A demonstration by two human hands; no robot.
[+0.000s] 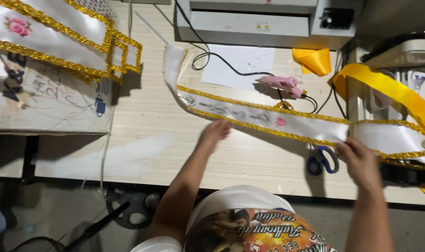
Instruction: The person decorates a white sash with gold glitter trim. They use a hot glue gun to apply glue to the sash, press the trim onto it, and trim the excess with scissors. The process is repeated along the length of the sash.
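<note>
The white sash [268, 119] with gold trim runs off the frame at 3 o'clock, so its far end cannot be seen; the lettering on it is too blurred to tell; the blue-handled scissors [322, 160] lie partly under it, blades hidden; the right hand [359, 161] covers its lower edge, fingertips out of sight beneath; the grey machine [268, 21] at 12 o'clock is cut off by the top edge; the yellow ribbon [389, 91] leaves the frame at 3 o'clock.
</note>
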